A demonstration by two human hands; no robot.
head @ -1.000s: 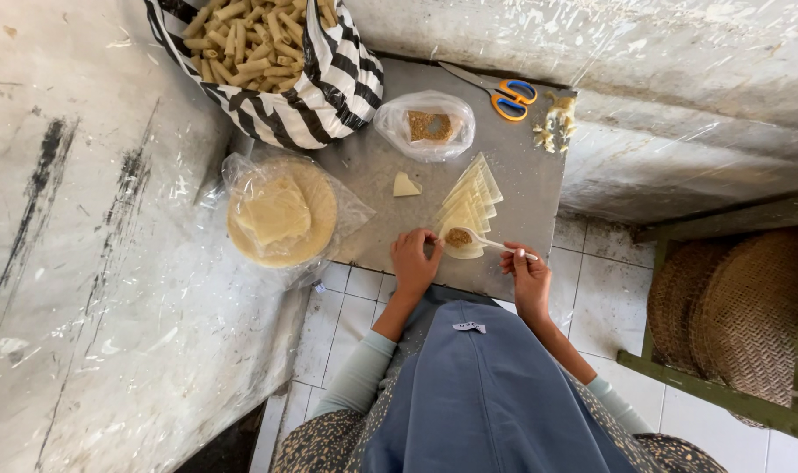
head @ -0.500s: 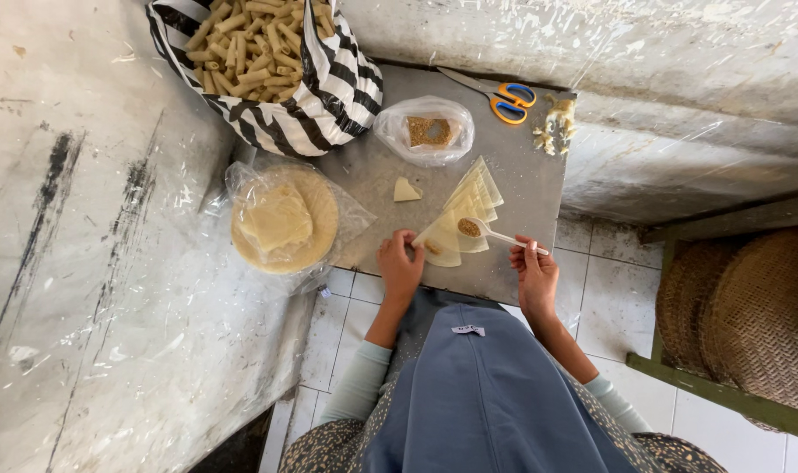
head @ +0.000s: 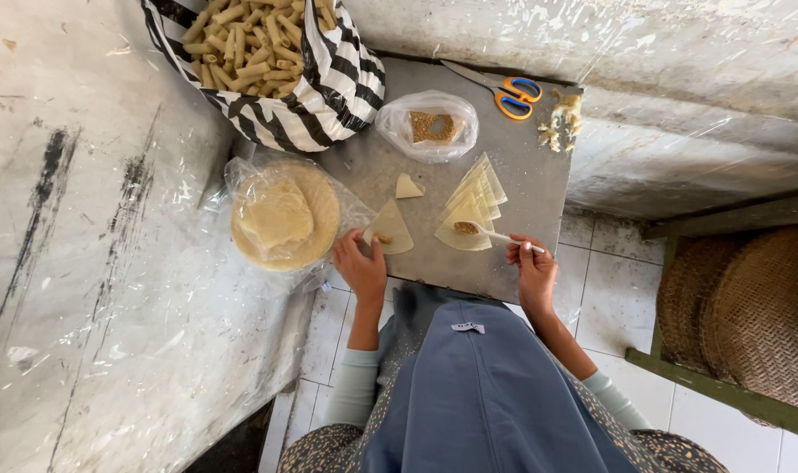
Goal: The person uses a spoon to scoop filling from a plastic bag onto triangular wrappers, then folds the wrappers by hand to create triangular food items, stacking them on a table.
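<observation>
My left hand [head: 360, 265] rests its fingertips on a pale triangular dough wrapper [head: 389, 229] with a small dab of brown filling, lying apart on the grey board [head: 539, 188]. My right hand [head: 533, 271] grips a thin white spoon [head: 502, 235] whose bowl carries brown filling over the front sheet of a fanned stack of triangular wrappers [head: 471, 206]. A small folded dough piece [head: 407, 186] lies just beyond.
A round plate of dough sheets in clear plastic [head: 283, 215] sits left of the board. Behind are a striped bag of rolled pastries [head: 267, 61], a plastic-wrapped bowl of filling [head: 430, 128], orange-handled scissors [head: 504, 91] and dough scraps [head: 560, 121]. Woven trays [head: 749, 307] stand at right.
My left hand has slid one wrapper off the stack to the left and holds it flat there. My right hand has brought the spoon down onto the stack.
</observation>
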